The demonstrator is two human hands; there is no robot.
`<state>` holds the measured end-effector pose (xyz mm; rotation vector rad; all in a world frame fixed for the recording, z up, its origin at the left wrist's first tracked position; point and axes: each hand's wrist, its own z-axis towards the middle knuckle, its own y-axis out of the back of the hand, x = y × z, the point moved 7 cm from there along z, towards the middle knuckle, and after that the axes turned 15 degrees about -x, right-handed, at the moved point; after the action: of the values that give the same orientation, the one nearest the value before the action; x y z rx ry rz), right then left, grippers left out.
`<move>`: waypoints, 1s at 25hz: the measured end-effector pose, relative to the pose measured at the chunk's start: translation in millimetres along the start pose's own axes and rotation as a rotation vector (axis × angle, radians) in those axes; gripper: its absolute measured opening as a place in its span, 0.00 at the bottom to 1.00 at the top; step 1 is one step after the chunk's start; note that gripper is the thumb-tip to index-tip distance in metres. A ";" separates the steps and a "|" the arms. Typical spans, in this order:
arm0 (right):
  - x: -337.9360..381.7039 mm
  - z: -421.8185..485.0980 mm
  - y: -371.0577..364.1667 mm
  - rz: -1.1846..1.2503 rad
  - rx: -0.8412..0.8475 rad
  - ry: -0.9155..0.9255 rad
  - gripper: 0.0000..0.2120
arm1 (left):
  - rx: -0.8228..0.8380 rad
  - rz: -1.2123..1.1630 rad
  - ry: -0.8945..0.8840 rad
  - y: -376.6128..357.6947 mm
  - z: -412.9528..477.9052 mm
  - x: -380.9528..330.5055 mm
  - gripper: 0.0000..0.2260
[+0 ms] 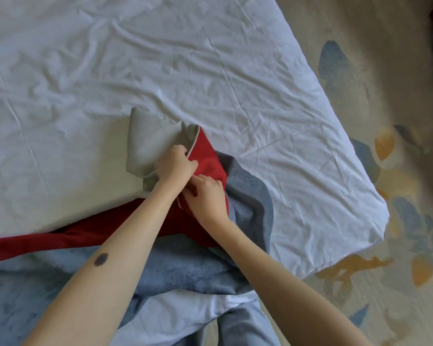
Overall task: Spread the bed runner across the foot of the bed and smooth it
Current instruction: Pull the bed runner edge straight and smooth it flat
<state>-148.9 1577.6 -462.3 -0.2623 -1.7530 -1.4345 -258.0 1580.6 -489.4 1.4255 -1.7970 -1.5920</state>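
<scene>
The bed runner (pixel 150 143) lies bunched near the bed's foot edge. It has a grey side, a red side and a blue denim-like part, still folded over itself. A red band of it trails left along the edge. My left hand (pixel 175 166) grips the grey-and-red hem at the fold. Just below it, my right hand (pixel 208 198) pinches the red layer next to the blue fabric. The white bed sheet (pixel 160 58) is wrinkled and takes up most of the view.
The bed's corner (pixel 375 216) is at the right, with patterned beige carpet (pixel 373 96) with blue and orange shapes beyond it. More blue runner fabric (pixel 185 268) and white sheet hang over the edge in front of my legs.
</scene>
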 end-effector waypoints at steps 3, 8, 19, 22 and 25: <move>18.8 -23.4 -28.6 -0.037 0.088 0.013 0.03 | -0.035 -0.019 0.023 21.7 -8.2 37.1 0.02; 51.9 -64.2 -61.8 -0.065 0.312 0.114 0.05 | -0.088 -0.180 0.150 45.6 -29.5 140.6 0.08; 64.0 -20.5 -85.8 -0.515 0.270 -0.213 0.28 | -0.197 -0.524 0.547 85.5 -117.6 374.7 0.03; 64.0 -38.3 -118.9 -0.346 0.325 -0.340 0.26 | -0.169 -0.548 0.591 80.8 -136.0 395.7 0.03; 69.8 -48.6 -133.7 -0.172 0.226 -0.424 0.16 | -0.145 -0.563 0.584 74.5 -144.1 402.0 0.02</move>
<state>-253.7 1468.0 -508.5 -0.3181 -2.3122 -1.3508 -352.2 1158.4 -517.2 2.1593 -0.9797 -1.2824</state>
